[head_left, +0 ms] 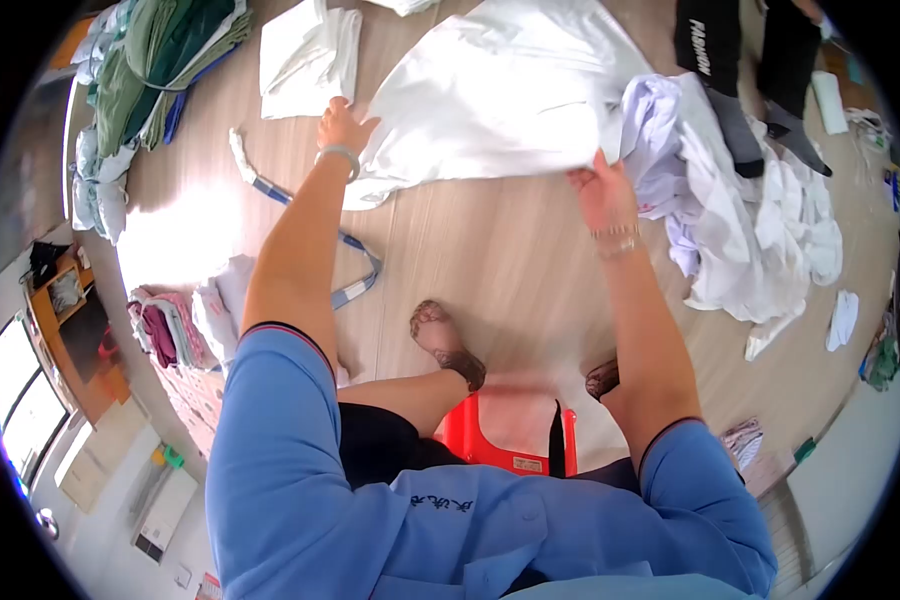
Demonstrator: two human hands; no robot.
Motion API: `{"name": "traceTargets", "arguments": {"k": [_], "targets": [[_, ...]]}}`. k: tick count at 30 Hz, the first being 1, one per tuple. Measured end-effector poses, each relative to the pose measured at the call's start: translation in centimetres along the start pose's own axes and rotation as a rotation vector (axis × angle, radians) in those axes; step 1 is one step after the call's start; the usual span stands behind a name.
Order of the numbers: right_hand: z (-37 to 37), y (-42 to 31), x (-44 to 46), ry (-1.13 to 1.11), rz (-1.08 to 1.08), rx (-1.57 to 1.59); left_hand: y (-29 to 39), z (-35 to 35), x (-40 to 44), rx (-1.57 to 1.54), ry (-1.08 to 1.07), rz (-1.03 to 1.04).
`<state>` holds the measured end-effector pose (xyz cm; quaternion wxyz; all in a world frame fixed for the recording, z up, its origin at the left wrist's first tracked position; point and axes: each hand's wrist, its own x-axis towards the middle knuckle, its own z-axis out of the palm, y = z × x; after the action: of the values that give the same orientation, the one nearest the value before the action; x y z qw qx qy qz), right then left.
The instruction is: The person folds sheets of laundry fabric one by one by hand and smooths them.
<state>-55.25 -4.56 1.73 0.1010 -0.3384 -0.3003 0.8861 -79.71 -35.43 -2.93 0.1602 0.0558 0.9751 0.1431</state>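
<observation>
A large white cloth (500,90) lies spread on the wooden floor in front of me. My right hand (606,190) pinches its near right edge between thumb and fingers. At the cloth's left side is my left hand (345,128), fingers apart, thumb pointing toward the cloth; its fingertips reach the lower edge of a folded white cloth (310,62). Right of the spread cloth, a heap of crumpled white and pale lilac clothes (710,200) touches its edge.
Green folded fabrics (160,70) lie at the upper left. A blue and white strap (355,290) curves beside my left arm. Another person's legs (715,60) stand at the upper right. Folded clothes (170,325) sit at left, and a red stool (465,430) is beneath me.
</observation>
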Motion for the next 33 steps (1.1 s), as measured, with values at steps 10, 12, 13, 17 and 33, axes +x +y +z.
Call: {"name": "traceTargets", "arguments": {"k": [10, 12, 13, 17, 33], "targets": [[6.0, -9.7, -27.7, -0.394, -0.066, -0.263, 9.3, -5.2, -16.2, -0.851, -0.747, 0.033], [8.7, -12.9, -32.5, -0.596, -0.235, -0.496, 13.5, -8.9, -21.8, -1.058, -0.781, 0.036], [10.2, -14.2, -35.0, -0.826, -0.366, -0.728, 14.4, -10.2, -24.1, -1.268, -0.782, -0.004], [12.8, -14.6, -44.8, -1.404, -0.505, -0.527, 14.3, -9.1, -30.8, -1.003, -1.154, 0.475], [-0.7, -15.8, -57.0, -0.558, -0.628, -0.879, 24.8, -25.1, -56.1, -0.515, -0.715, 1.299]]}}
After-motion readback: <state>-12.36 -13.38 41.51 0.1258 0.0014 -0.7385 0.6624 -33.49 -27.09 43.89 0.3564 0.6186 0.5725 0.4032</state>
